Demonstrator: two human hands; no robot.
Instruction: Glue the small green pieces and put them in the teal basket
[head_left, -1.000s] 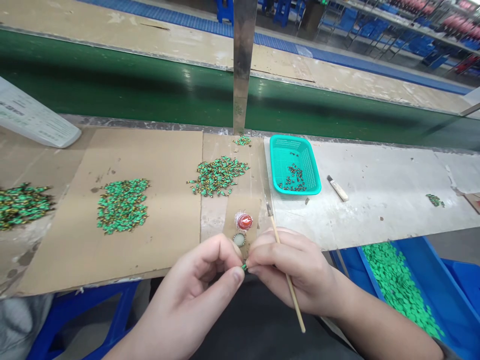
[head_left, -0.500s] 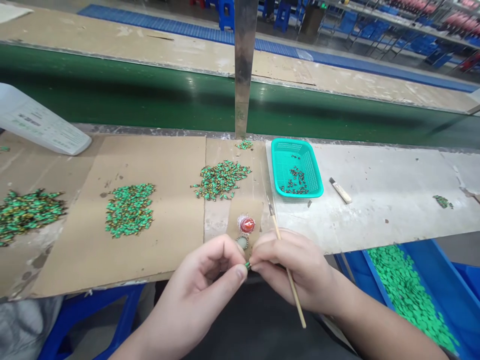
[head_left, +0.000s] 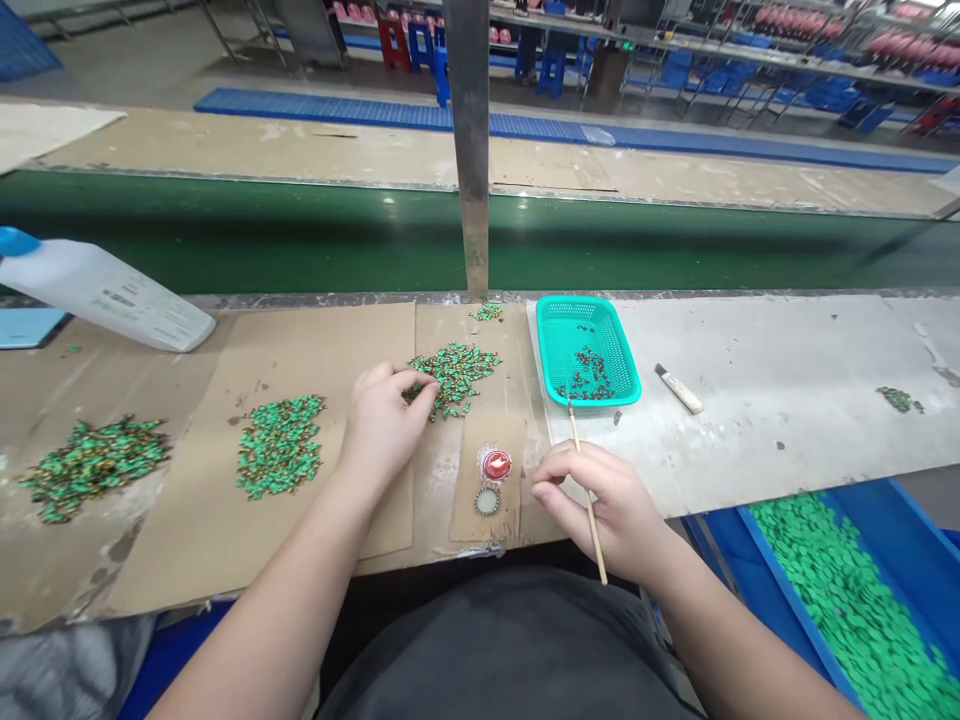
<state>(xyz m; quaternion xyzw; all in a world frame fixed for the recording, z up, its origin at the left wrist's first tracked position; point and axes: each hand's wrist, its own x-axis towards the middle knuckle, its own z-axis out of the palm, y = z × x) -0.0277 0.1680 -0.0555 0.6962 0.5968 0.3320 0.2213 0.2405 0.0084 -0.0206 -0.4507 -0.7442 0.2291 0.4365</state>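
Note:
My left hand [head_left: 386, 415] is at the left edge of a pile of small green-and-gold pieces [head_left: 469, 372]. Its thumb and forefinger are pinched together; whatever lies between the tips is too small to make out. In my right hand [head_left: 604, 500] is a thin paintbrush [head_left: 577, 432], its wooden handle slanting down through the fingers and its tip pointing away from me, by the basket's near rim. Between the hands, a small cardboard piece [head_left: 465, 450] carries a cap of red paint [head_left: 496, 465] and a bottle cap with pale contents [head_left: 487, 501].
A turquoise basket [head_left: 551, 350] holds small dark bits. Two more green piles [head_left: 281, 445] [head_left: 97, 465] lie leftward, near a white bottle [head_left: 120, 290]. A short flat brush [head_left: 679, 390] rests rightward. Below right, a blue bin [head_left: 795, 600] contains green pieces. A metal post [head_left: 474, 200] stands ahead.
My hands have parted. The left went forward and left to the pile; the right drew slightly away, still with the paintbrush. The small green piece between their fingertips is no longer visible. The view has tilted up.

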